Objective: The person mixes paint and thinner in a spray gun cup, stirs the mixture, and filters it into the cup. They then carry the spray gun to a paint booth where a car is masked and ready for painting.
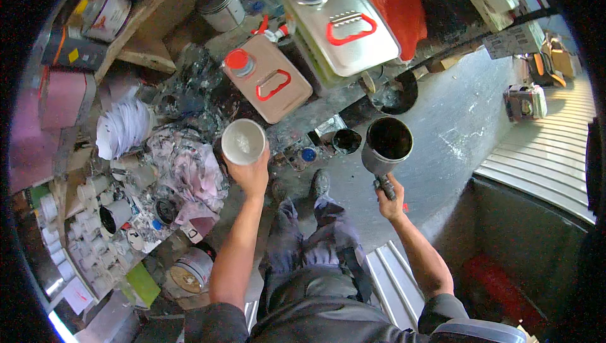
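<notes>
My left hand (251,177) is wrapped round a white cup (244,142), whose open top faces up and whose inside looks pale. Off to the right, my right hand (392,200) is closed on the dark handle of a grey cup (379,161). That cup's inside is black, and its mouth is tipped toward view; the fingers partly hide the handle. Beyond the white cup stands a brownish metal can (274,84) with a red cap and red carrying handle. A larger silver can (353,21) with a white cap is behind it. Neither hand touches the cans.
A stained workbench runs along the left and far side. It bears crumpled paint-smeared sheeting (189,166), a stack of white discs (124,127), several small cups (95,236) and a dark-stained bowl (394,94). A wide tin (191,272) stands below, left of my legs.
</notes>
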`<state>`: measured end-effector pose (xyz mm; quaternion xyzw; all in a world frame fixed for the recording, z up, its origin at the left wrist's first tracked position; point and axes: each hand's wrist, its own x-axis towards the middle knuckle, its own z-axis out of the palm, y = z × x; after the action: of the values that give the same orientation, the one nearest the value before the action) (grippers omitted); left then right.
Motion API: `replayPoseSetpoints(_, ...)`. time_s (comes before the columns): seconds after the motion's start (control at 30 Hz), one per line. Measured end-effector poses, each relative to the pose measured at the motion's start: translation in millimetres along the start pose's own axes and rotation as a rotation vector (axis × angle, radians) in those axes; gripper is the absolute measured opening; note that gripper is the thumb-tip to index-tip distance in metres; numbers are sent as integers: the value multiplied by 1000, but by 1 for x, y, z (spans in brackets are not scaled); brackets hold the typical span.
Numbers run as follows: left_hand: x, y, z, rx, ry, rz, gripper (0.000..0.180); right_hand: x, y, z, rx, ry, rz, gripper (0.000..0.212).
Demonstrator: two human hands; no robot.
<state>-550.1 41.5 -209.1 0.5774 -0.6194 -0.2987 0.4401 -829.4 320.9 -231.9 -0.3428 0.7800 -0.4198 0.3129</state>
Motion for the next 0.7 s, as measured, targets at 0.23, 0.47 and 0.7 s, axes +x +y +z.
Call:
replayPoseSetpoints(0.23, 18, -42, 22, -26, 43, -216, 88, -5, -41, 6, 73, 27, 122, 32)
replayPoseSetpoints(0.47, -33, -22, -35, 15, -224, -161, 107, -16, -18, 2, 67, 100, 241, 61)
replayPoseSetpoints(0.7, -72, -62, -237, 151, 86, -88, 83, -14, 4, -5, 52, 117, 211, 61)
